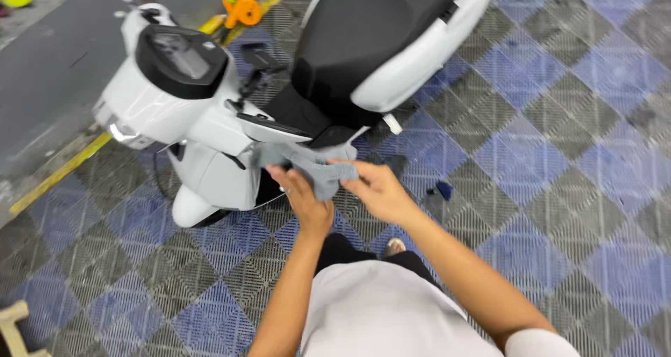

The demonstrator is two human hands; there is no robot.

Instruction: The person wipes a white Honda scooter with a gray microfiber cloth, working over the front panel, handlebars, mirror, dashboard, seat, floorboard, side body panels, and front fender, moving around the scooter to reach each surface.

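Both hands on the grey cloth, right at the scooter's front panel.

My left hand [305, 202] and right hand [374, 189] both pinch one grey cloth [307, 163], fingers closed on it: left grips the lower middle, right holds the right-hand end. The cloth is bunched, its far end lying against the white scooter [210, 130], just below the edge of the black seat [363, 35] and over the white leg shield. Scooter's dark dash panel [182, 58] sits up left. Floor is grey-and-blue checkered grid tile [545, 161]; a yellow line [59, 173] runs along its left edge, an orange tool [242, 9] lies beyond the scooter.
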